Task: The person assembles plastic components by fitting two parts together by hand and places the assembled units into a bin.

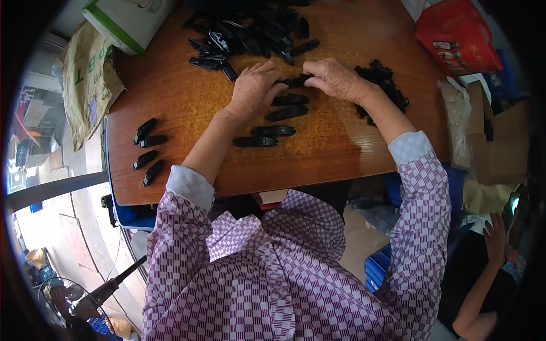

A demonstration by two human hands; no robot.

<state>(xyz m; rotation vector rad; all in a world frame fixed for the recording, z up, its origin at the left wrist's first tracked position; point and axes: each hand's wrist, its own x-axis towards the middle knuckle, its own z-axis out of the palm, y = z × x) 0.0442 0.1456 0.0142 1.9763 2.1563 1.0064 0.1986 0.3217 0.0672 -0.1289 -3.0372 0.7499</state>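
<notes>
Head view: left hand (256, 88) and right hand (336, 79) grip pinches one black part (293, 83). Four parts (152, 141) nearer-left of grip probably done; pile (256, 33) beyond likely remaining.

The setting appeared to be a small workshop: a worn wooden table (187, 131) bore a heap of black parts (253, 37) beyond the grip and a smaller pile (391, 88) to its right; a sack (85, 85) flanked it far left, a cardboard box (506, 142) far right.
</notes>
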